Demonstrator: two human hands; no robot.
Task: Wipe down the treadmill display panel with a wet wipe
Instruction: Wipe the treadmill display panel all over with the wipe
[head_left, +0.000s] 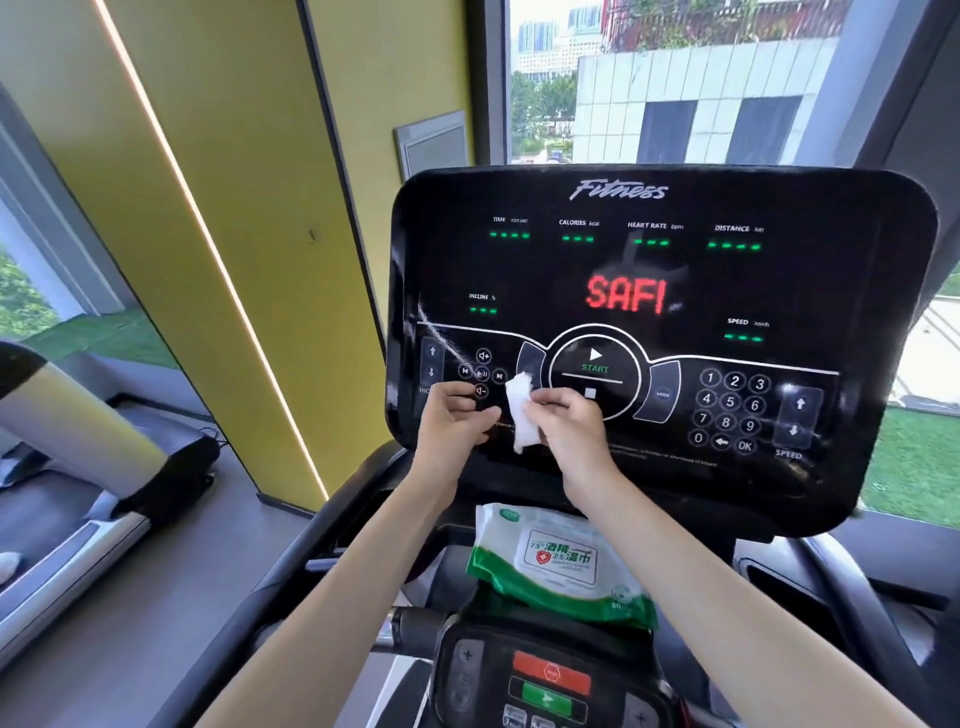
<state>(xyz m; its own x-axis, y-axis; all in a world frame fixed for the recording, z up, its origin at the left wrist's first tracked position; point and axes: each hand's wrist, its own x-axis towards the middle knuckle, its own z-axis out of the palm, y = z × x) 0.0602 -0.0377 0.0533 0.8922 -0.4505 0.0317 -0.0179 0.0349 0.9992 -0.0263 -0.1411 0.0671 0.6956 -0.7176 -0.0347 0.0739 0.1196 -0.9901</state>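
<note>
The black treadmill display panel (779, 291) fills the upper right, with red letters lit in its middle and green readouts above. A white streak crosses its lower left part. A small folded white wet wipe (522, 410) stands upright in front of the panel's lower left buttons. My right hand (571, 431) pinches the wipe's right edge. My left hand (452, 426) is just left of it, fingers curled, fingertips at or near the wipe's left edge; whether they touch it I cannot tell.
A green and white pack of wet wipes (561, 566) lies on the ledge below the panel. Under it sits a small control pad (550, 680) with a red and a green button. A yellow wall (249, 208) stands left, another treadmill (78, 467) beside it.
</note>
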